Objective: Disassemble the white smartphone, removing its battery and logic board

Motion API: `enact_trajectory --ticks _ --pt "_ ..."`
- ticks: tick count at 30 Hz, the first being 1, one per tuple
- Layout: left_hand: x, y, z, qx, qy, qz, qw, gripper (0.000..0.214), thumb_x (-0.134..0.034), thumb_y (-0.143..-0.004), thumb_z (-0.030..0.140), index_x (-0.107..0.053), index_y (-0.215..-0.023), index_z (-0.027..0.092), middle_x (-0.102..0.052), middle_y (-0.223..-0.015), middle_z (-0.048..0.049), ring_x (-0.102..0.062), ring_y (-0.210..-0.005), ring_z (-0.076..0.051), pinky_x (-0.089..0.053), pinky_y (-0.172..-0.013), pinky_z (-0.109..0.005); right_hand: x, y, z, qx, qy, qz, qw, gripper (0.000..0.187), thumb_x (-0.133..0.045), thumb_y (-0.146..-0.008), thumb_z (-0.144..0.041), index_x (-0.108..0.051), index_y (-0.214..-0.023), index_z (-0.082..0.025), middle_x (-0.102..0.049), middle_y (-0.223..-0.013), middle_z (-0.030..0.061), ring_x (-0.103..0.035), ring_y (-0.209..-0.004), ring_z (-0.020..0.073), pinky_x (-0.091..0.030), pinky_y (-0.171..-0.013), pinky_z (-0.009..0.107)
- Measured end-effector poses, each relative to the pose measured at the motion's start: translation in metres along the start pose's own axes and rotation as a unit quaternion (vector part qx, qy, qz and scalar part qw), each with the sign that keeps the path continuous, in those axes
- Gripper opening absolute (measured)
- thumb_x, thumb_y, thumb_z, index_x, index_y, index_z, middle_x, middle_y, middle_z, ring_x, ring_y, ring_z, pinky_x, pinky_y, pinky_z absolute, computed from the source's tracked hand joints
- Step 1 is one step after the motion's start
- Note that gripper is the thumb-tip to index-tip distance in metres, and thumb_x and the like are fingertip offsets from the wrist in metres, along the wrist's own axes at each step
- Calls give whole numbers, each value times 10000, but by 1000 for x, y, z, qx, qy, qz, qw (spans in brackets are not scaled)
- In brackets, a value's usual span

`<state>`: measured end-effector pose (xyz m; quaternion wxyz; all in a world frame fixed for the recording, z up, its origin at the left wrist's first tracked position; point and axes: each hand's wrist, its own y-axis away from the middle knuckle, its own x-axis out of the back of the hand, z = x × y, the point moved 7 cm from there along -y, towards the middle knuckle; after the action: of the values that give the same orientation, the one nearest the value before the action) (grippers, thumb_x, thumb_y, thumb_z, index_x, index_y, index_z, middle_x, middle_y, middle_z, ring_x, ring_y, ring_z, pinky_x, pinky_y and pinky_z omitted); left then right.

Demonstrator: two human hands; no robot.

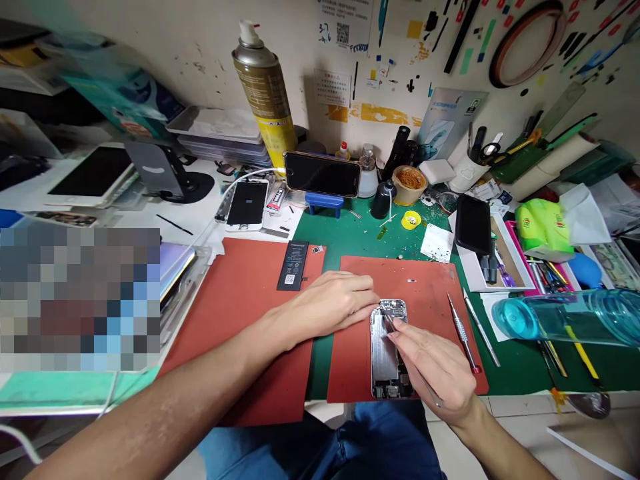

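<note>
An opened phone [384,353] lies on the right red mat, its silver inside and small dark parts exposed. At its upper left corner, my left hand [345,299] has its fingers curled together, the fingertips touching the edge. My right hand [433,363] is closed around slim metal tweezers [389,323], whose tips point into the top part of the phone. The fingers partly hide the tweezers and the phone's right side. On the left red mat lies a black phone battery [293,265], apart from both hands, with a tiny part [317,250] beside it.
A red-ended screwdriver [463,330] and a silver pen-like tool [481,328] lie right of the phone. Farther right is a clear blue bottle [570,317] on its side. Behind stand a dark-screened phone [323,175] on a blue stand and a spray can [265,93].
</note>
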<state>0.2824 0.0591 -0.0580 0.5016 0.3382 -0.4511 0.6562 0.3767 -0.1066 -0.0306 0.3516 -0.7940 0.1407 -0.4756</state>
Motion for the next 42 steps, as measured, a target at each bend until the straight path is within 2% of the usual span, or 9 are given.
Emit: enact_trajectory --ticks 7,15,21,28,36,42 --pt "-1 1 -1 4 9 -10 1000 359 -460 -1169 360 -772 -1097 197 -733 -967 -46 -718 -861 -178 -519 -823 -316 -3 -5 0 9 4 -3 1000 437 -578 -987 40 -711 -1388 -74 -821 -1198 208 -821 -1130 283 -727 -932 371" --pt "17 1 -6 51 56 14 997 325 -475 -1141 279 -784 -1121 181 -740 -992 -50 -716 -863 -175 -523 -778 -304 8 -10 -8 30 15 -12 999 426 -574 -1000 35 -706 -1394 -60 -820 -1201 207 -820 -1130 274 -728 -942 365" --pt "15 1 -7 53 35 6 998 347 -459 -1142 281 -790 -1104 185 -732 -970 -50 -713 -856 -186 -519 -767 -313 17 -15 8 76 84 -33 993 369 -609 -994 36 -720 -1341 -26 -816 -1179 244 -813 -1146 306 -731 -934 402" --pt "12 1 -7 53 24 -3 998 353 -458 -1141 280 -795 -1097 187 -716 -952 -42 -701 -833 -186 -505 -728 -326 0 -34 18 109 110 -69 986 212 -599 -1003 29 -770 -1124 -7 -823 -1136 239 -830 -1069 310 -732 -878 407" --pt "7 1 -7 58 21 -17 998 358 -456 -1145 301 -795 -1100 196 -713 -947 -40 -694 -830 -192 -468 -715 -325 -16 -43 30 131 168 -94 973 208 -606 -1010 34 -770 -1127 -18 -823 -1159 229 -835 -1050 285 -726 -913 394" --pt "7 2 -8 63 23 -20 998 345 -468 -1137 294 -797 -1093 203 -719 -954 -36 -692 -826 -191 -447 -714 -332 -18 -37 36 116 156 -99 976 223 -595 -1010 40 -767 -1137 -24 -821 -1168 231 -836 -1058 306 -734 -895 408"
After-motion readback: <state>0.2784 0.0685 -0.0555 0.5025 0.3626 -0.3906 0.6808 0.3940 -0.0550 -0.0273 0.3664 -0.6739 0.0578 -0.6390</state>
